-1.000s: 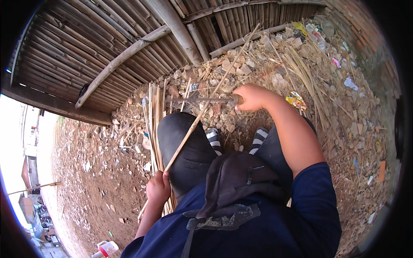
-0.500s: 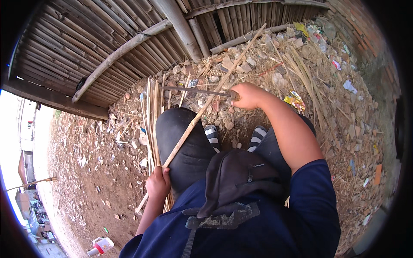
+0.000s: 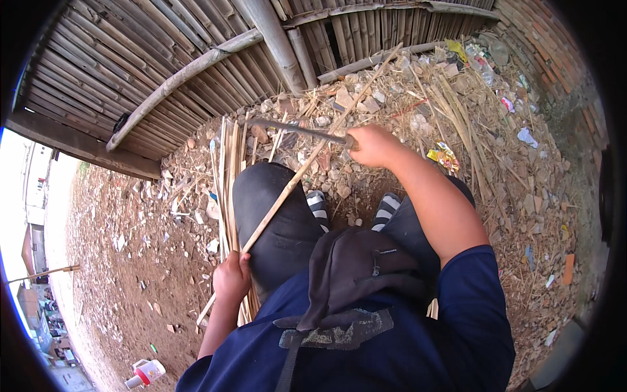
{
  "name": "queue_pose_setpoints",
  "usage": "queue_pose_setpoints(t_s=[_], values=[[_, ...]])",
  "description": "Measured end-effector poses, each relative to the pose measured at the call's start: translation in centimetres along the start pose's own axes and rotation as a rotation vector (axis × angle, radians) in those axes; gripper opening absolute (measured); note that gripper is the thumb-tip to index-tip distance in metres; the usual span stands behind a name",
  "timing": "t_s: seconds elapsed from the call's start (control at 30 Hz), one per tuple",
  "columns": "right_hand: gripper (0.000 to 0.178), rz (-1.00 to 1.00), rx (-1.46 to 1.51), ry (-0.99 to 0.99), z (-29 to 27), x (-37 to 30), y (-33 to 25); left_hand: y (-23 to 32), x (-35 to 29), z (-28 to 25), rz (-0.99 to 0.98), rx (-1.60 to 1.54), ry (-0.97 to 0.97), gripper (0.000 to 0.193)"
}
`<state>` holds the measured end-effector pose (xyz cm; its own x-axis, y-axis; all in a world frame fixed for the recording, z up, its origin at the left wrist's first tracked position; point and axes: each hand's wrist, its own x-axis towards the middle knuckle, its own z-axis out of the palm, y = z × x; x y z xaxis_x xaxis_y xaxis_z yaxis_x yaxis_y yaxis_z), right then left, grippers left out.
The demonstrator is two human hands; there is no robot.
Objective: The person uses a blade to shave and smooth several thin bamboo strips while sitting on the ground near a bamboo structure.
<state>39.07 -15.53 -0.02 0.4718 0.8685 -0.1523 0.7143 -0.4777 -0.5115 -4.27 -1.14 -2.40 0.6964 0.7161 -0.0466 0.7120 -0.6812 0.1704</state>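
My left hand [image 3: 232, 279] is closed around the lower part of a long bamboo strip [image 3: 290, 186], beside my left knee. The strip slants across my left thigh and up toward the bamboo wall. My right hand [image 3: 373, 146] grips the handle of a long knife with a dark narrow blade [image 3: 294, 128]. The blade points left and crosses the strip well above my left hand; whether it touches cannot be told. A bundle of thin bamboo strips [image 3: 228, 170] lies along the outer side of my left leg.
A bamboo slat wall [image 3: 163, 72] with thick poles stands ahead. Rubble, straw and scraps cover the ground; split bamboo pieces [image 3: 460, 121] and a yellow wrapper [image 3: 445, 157] lie to the right. A brick wall [image 3: 548, 52] rises far right. A red-and-white jug [image 3: 145, 374] sits lower left.
The knife's tip has tilted slightly upward, away from me. My left hand still holds the strip in about the same place, and the whole view has shifted a little.
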Motion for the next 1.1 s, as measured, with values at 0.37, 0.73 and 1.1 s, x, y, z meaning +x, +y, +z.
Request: queue_pose_setpoints(t_s=[0.37,0.73,1.1], values=[[0.024,0.122,0.043,-0.003,0.1,0.7,0.9,-0.4,0.5,-0.4,0.023,-0.01,-0.043,0.036],[0.019,0.198,0.136,0.02,-0.5,0.3,1.8,-0.8,1.0,-0.3,0.019,0.002,-0.077,0.034],[0.034,0.318,0.233,0.177,0.3,2.0,8.8,-0.8,1.6,-0.9,0.044,0.014,-0.051,0.036]])
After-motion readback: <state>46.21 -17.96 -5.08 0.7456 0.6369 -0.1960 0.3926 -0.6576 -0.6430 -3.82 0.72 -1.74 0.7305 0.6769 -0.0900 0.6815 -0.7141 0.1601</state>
